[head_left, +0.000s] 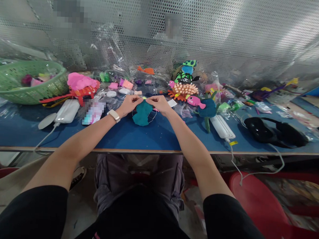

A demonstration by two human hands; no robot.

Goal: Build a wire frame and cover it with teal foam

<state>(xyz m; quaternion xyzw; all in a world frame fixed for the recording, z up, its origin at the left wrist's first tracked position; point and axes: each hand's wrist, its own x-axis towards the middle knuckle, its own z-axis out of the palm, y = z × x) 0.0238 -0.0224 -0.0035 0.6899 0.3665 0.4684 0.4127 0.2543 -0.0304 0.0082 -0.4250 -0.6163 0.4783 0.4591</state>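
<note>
A flat, rounded piece of teal modelling clay point(141, 115) is in front of me at the blue table. My left hand point(130, 104), with a pale watch on the wrist, pinches at its top edge with thumb and forefinger. From the other side my right hand point(160, 104) pinches the same edge, the two sets of fingertips almost meeting. A tiny yellowish bit point(144, 98) shows between them. Thin pale wire or thread curves out beside the clay on the right. The fingers partly hide the clay's upper edge.
A green basket point(29, 99) stands far left, near a pink and red clay figure point(82, 82). White power banks point(68, 111) lie on the table point(137, 141). Right of my hands are clay sea creatures point(185, 89) and black goggles point(275, 132). A red stool point(261, 206) is below.
</note>
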